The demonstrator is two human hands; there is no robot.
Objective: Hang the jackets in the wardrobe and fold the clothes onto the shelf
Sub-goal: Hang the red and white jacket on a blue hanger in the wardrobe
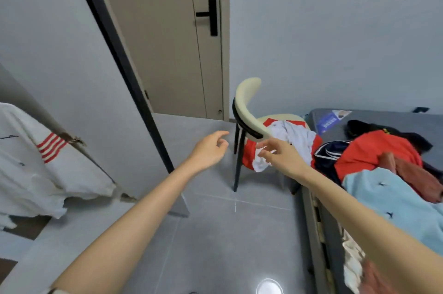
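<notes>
A cream chair (pixel 247 104) with black legs stands by the bed, and a red and white garment (pixel 291 142) lies heaped on its seat. My right hand (pixel 280 157) is stretched out just in front of that garment, fingers apart and empty. My left hand (pixel 209 152) reaches forward left of the chair's back legs, also with its fingers apart and nothing in it. A pile of clothes lies on the grey bed (pixel 388 117): a red top (pixel 374 152), a dark navy piece (pixel 328 154) and a light blue garment (pixel 393 200). A white jacket with red stripes (pixel 40 164) hangs at the left.
An open wardrobe door with a black edge (pixel 124 70) slants across the left. A beige room door (pixel 167 37) with a black handle stands shut behind the chair. Grey tiled floor (pixel 215 233) lies between the wardrobe and the bed.
</notes>
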